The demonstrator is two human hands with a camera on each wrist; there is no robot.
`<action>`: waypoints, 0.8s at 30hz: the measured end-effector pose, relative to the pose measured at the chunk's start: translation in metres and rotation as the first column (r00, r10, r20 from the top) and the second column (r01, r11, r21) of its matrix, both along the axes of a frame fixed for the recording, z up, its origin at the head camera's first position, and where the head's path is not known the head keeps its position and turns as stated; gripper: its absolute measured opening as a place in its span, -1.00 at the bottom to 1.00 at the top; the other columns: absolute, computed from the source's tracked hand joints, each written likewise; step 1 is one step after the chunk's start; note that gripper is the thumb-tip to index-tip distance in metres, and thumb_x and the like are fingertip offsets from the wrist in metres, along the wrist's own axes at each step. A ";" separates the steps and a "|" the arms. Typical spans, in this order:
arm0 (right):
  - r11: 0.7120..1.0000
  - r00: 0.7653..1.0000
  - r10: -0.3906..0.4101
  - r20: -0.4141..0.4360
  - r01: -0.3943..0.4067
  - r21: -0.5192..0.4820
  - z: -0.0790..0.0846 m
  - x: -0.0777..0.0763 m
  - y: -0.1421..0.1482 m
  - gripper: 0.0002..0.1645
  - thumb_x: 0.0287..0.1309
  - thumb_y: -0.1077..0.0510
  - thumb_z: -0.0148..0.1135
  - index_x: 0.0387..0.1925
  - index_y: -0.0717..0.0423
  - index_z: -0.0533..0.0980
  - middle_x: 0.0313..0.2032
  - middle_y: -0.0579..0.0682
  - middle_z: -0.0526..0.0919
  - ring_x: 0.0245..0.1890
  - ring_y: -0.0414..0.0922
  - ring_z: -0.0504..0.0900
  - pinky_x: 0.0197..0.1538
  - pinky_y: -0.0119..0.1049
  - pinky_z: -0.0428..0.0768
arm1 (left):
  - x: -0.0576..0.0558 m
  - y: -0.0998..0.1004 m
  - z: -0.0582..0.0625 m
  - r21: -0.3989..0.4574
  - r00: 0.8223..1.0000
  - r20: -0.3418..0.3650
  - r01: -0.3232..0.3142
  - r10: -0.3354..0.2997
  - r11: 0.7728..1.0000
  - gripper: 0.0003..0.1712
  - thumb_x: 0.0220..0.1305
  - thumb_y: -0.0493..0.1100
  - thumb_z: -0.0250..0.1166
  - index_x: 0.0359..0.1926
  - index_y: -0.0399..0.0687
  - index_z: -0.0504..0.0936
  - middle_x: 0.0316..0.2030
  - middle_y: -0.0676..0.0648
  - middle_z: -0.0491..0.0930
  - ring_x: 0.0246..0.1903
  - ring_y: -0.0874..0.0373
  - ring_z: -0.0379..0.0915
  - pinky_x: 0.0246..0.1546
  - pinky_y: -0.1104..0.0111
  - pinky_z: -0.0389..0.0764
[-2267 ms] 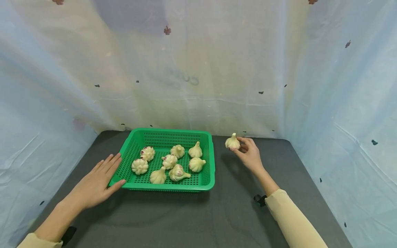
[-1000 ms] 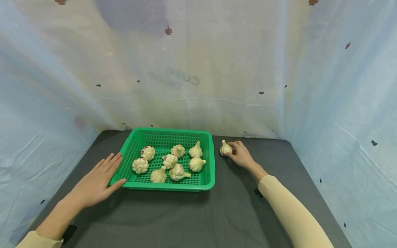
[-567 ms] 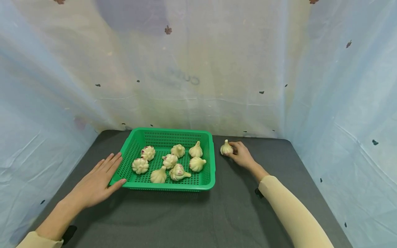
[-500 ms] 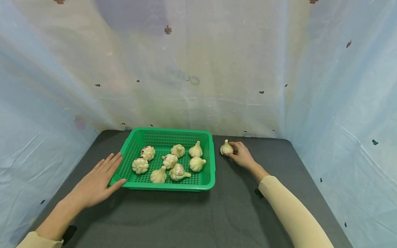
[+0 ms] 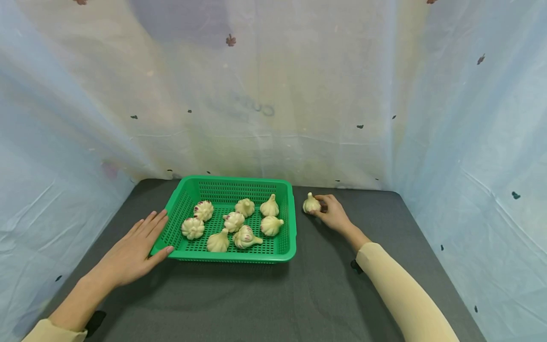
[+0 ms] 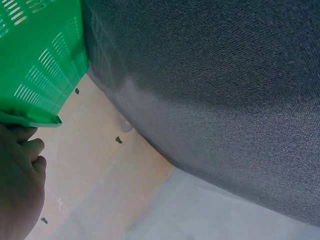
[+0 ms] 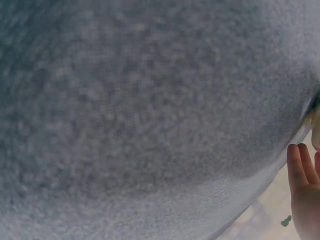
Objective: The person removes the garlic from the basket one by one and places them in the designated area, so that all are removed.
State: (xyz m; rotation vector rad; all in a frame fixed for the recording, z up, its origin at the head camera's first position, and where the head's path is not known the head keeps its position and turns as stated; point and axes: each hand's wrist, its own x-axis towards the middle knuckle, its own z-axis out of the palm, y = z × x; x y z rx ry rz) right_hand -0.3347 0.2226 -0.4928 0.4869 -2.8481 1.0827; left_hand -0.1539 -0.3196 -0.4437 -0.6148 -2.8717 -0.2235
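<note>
My right hand pinches a pale garlic bulb between thumb and fingers, low at the table, to the right of a green basket. The bulb stands with its stem up. At the right edge of the right wrist view, a sliver of the garlic bulb shows beside the fingers. My left hand lies flat with straight fingers along the basket's left rim, its thumb at the near corner. Several more garlic bulbs lie spread in the basket, some with purple streaks.
Dark grey cloth covers the table. Pale plastic sheeting with small dark leaf marks encloses it at the back and both sides. The basket's perforated wall fills a corner of the left wrist view.
Over the span my right hand has carried the garlic bulb slightly left and down to the table, then stays nearly still for the last second. The left hand and basket keep their places.
</note>
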 end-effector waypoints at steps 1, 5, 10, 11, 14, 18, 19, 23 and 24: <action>1.000 1.000 0.000 -0.003 0.000 -0.001 0.000 0.000 0.000 -0.29 0.34 0.14 0.43 0.39 0.34 0.41 0.23 0.36 0.43 0.15 0.26 0.62 0.18 0.06 0.67 | 0.000 0.000 0.000 0.001 1.000 -0.001 -0.001 0.001 1.000 0.00 0.52 0.23 0.19 0.66 -0.22 -0.01 0.64 -0.25 -0.03 0.63 -0.18 -0.21 0.58 0.33 -0.53; 1.000 1.000 -0.004 0.004 0.004 -0.005 0.000 0.002 0.001 -0.28 0.34 0.13 0.43 0.40 0.33 0.40 0.26 0.36 0.41 0.18 0.29 0.61 0.20 0.09 0.66 | 0.000 0.000 0.001 0.004 1.000 -0.001 0.001 -0.001 1.000 -0.01 0.53 0.22 0.18 0.66 -0.22 -0.02 0.64 -0.25 -0.04 0.63 -0.18 -0.21 0.59 0.30 -0.52; 1.000 1.000 0.003 0.002 -0.003 -0.005 -0.001 0.005 0.003 -0.24 0.33 0.12 0.43 0.42 0.32 0.38 0.28 0.36 0.39 0.20 0.30 0.59 0.15 0.12 0.68 | 0.000 0.000 0.000 0.000 1.000 -0.006 0.004 -0.004 1.000 -0.01 0.53 0.22 0.18 0.66 -0.22 -0.01 0.64 -0.25 -0.03 0.63 -0.17 -0.22 0.59 0.31 -0.52; 1.000 1.000 0.004 0.004 -0.004 -0.008 -0.001 0.005 0.003 -0.24 0.32 0.12 0.43 0.43 0.32 0.38 0.28 0.35 0.39 0.20 0.30 0.59 0.14 0.13 0.68 | -0.001 0.000 -0.001 -0.001 1.000 -0.008 0.005 -0.005 1.000 -0.01 0.53 0.22 0.18 0.66 -0.21 -0.01 0.64 -0.25 -0.02 0.64 -0.16 -0.24 0.59 0.31 -0.52; 1.000 1.000 0.006 0.005 -0.006 -0.012 -0.002 0.006 0.005 -0.25 0.33 0.13 0.42 0.43 0.31 0.37 0.30 0.35 0.38 0.21 0.30 0.59 0.14 0.13 0.68 | -0.001 0.000 -0.001 -0.004 1.000 -0.012 0.010 -0.010 1.000 -0.01 0.53 0.22 0.18 0.66 -0.22 -0.02 0.63 -0.26 -0.02 0.65 -0.10 -0.31 0.58 0.32 -0.53; 1.000 1.000 0.007 0.023 -0.006 -0.030 -0.001 0.008 0.006 -0.24 0.34 0.12 0.42 0.45 0.28 0.36 0.32 0.33 0.37 0.23 0.29 0.58 0.18 0.13 0.66 | -0.001 0.000 -0.001 -0.005 1.000 -0.018 0.013 -0.013 1.000 0.00 0.52 0.21 0.19 0.66 -0.22 -0.02 0.63 -0.26 -0.02 0.65 0.02 -0.44 0.58 0.33 -0.54; 0.999 1.000 0.008 0.024 -0.007 -0.034 -0.001 0.009 0.007 -0.23 0.34 0.12 0.43 0.45 0.28 0.36 0.33 0.33 0.36 0.23 0.28 0.57 0.19 0.13 0.65 | -0.001 0.000 0.000 -0.005 1.000 -0.017 0.012 -0.012 1.000 0.00 0.52 0.21 0.19 0.66 -0.22 -0.02 0.63 -0.26 -0.02 0.65 0.04 -0.46 0.58 0.33 -0.54; 0.998 1.000 0.017 0.013 -0.016 -0.053 0.001 0.011 0.008 -0.23 0.33 0.13 0.43 0.45 0.30 0.35 0.35 0.34 0.35 0.24 0.28 0.57 0.20 0.14 0.65 | 0.000 0.000 0.002 -0.002 1.000 -0.006 0.009 -0.009 1.000 -0.01 0.52 0.21 0.20 0.66 -0.23 -0.01 0.63 -0.26 -0.02 0.65 -0.09 -0.34 0.58 0.34 -0.55; 0.998 1.000 0.018 0.009 -0.017 -0.058 0.001 0.012 0.009 -0.23 0.33 0.14 0.43 0.45 0.30 0.35 0.35 0.34 0.35 0.25 0.28 0.56 0.20 0.15 0.64 | 0.001 0.000 0.002 0.000 1.000 -0.004 0.008 -0.008 1.000 -0.01 0.52 0.20 0.20 0.66 -0.23 -0.01 0.63 -0.26 -0.02 0.64 -0.14 -0.29 0.58 0.33 -0.54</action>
